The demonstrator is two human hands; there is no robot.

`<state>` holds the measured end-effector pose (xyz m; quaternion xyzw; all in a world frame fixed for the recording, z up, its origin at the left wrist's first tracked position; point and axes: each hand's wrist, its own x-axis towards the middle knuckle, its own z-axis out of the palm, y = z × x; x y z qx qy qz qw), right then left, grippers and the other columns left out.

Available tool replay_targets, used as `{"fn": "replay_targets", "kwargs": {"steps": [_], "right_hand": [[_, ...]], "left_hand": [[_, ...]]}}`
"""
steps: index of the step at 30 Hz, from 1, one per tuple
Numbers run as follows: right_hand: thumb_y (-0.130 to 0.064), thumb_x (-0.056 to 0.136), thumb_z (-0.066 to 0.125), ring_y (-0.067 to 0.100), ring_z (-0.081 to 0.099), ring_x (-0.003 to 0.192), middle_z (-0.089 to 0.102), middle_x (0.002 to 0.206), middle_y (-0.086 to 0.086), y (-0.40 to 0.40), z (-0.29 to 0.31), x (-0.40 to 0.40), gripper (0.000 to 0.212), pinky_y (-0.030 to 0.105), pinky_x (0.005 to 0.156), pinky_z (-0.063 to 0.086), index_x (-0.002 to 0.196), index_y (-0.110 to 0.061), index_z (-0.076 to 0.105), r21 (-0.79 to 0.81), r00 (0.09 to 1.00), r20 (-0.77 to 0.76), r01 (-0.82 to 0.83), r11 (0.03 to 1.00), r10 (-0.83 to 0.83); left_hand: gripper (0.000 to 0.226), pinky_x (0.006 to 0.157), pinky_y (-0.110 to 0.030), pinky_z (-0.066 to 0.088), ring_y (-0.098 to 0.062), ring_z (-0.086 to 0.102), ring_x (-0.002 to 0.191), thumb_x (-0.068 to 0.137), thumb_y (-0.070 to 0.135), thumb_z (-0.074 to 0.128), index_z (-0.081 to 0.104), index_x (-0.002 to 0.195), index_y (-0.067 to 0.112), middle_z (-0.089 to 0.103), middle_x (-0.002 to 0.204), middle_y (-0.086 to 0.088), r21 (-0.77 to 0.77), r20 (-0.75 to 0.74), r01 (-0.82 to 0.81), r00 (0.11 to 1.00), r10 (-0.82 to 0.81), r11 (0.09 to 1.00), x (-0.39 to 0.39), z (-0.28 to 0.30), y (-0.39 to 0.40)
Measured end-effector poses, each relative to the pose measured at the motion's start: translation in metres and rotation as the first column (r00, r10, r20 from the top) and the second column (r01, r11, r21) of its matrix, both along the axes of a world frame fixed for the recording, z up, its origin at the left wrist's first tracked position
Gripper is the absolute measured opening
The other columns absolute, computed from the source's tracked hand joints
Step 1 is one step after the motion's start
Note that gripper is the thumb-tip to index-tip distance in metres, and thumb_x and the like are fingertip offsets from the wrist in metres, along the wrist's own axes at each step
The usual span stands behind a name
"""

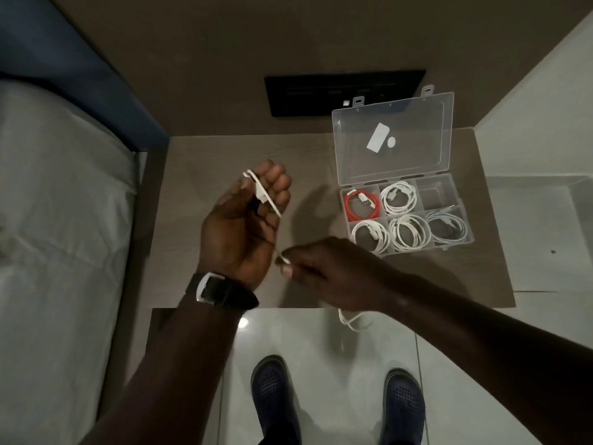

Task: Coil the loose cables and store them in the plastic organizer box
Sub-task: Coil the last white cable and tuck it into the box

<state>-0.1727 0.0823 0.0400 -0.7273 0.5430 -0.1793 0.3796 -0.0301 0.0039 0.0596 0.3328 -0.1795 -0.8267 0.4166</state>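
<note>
No readable text anywhere (the lid's [393,139] white stickers look blank).

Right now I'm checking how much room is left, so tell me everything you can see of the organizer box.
The organizer box is clear plastic and sits on the right of the table. Its hinged lid stands open, with two latch tabs on top. It has six compartments: one holds a coiled red cable, four hold coiled white ones, and the back right one looks empty.

The organizer box [407,216] and its raised lid [393,141] are clear, glossy plastic. The table [199,162] has a matt wood-grain finish. The floor tiles [321,342] are glossy, the bedsheet [57,194] wrinkled cloth, and the watch strap [231,295] looks matt.
</note>
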Motion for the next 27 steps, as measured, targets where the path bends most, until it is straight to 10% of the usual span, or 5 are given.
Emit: {"fn": "replay_targets", "kwargs": {"steps": [6, 12, 17, 23, 27], "right_hand": [[-0.031, 0.09, 0.064, 0.013, 0.064, 0.072, 0.067, 0.076, -0.01, -0.026, 0.037, -0.037, 0.01, 0.035, 0.067, 0.051, 0.085, -0.023, 0.069, -0.269, 0.991, -0.059, 0.103, 0.958, -0.123], [-0.023, 0.089, 0.069, 0.008, 0.062, 0.079, 0.065, 0.086, -0.004, -0.045, 0.031, -0.061, 0.012, 0.027, 0.072, 0.049, 0.096, -0.016, 0.074, -0.322, 0.956, 0.146, 0.29, 0.901, -0.255], [-0.011, 0.096, 0.056, 0.019, 0.065, 0.071, 0.067, 0.078, 0.008, -0.026, 0.008, -0.04, 0.017, 0.037, 0.066, 0.052, 0.102, -0.009, 0.072, -0.094, 0.949, 0.173, 0.284, 0.954, -0.265], [-0.024, 0.096, 0.055, 0.015, 0.065, 0.07, 0.066, 0.073, -0.005, -0.003, 0.014, -0.013, 0.008, 0.032, 0.066, 0.051, 0.092, -0.021, 0.061, 0.051, 0.989, 0.057, 0.136, 0.989, -0.139], [-0.019, 0.09, 0.058, 0.009, 0.065, 0.064, 0.06, 0.06, -0.011, -0.004, 0.029, -0.018, 0.018, 0.03, 0.066, 0.056, 0.075, -0.028, 0.058, 0.181, 0.99, 0.004, 0.138, 0.974, -0.141]], "left_hand": [[0.027, 0.056, -0.027, 0.046, -0.022, 0.055, 0.059, 0.098, 0.005, 0.043, 0.06, 0.082, -0.008, 0.062, 0.073, -0.022, -0.36, 0.716, 0.494, 0.69, -0.104, 0.792, -0.01, -0.002, 0.017], [0.034, 0.046, -0.026, 0.024, -0.012, 0.03, 0.046, 0.086, 0.017, 0.039, 0.066, 0.09, -0.001, 0.04, 0.057, 0.0, -0.023, 0.266, 0.46, 0.859, -0.438, 0.888, -0.008, 0.008, 0.023], [0.024, 0.056, -0.017, 0.036, -0.005, 0.041, 0.055, 0.088, 0.013, 0.035, 0.058, 0.094, 0.011, 0.045, 0.065, 0.008, 0.087, -0.323, 0.263, 0.92, -0.222, 0.961, -0.008, 0.017, 0.018], [0.027, 0.067, -0.023, 0.056, -0.012, 0.062, 0.07, 0.099, 0.008, 0.038, 0.065, 0.101, 0.006, 0.06, 0.085, -0.002, 0.221, -0.1, -0.116, 0.985, 0.141, 0.968, -0.012, 0.005, 0.01], [0.023, 0.073, -0.026, 0.054, -0.014, 0.062, 0.071, 0.1, 0.008, 0.042, 0.059, 0.113, 0.003, 0.059, 0.083, -0.003, -0.052, 0.154, -0.186, 0.969, 0.192, 0.981, -0.017, -0.006, 0.011]]}}
